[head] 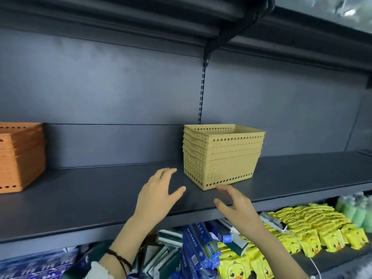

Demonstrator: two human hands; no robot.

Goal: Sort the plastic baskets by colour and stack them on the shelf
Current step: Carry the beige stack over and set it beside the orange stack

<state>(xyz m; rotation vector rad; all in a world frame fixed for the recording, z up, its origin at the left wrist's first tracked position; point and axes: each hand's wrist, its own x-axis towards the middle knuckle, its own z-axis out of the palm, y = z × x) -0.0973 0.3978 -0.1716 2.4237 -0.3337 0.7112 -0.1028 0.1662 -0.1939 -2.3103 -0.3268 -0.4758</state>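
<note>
Yellow basket stack (222, 156) sits on the shelf (104, 190), orange stack (20, 156) far to its left. Left hand (159, 190) and right hand (234, 204) hover spread before it, apparently empty; a nudge could topple those slightly uneven tiers.

To the left of the yellow basket stack (222, 156), the orange basket stack (21, 157) is running off the picture's left edge. Below it, the blue boxes (199, 246) are showing print too small to read, and the green packs (356, 210) are blurring at the right edge.
</note>
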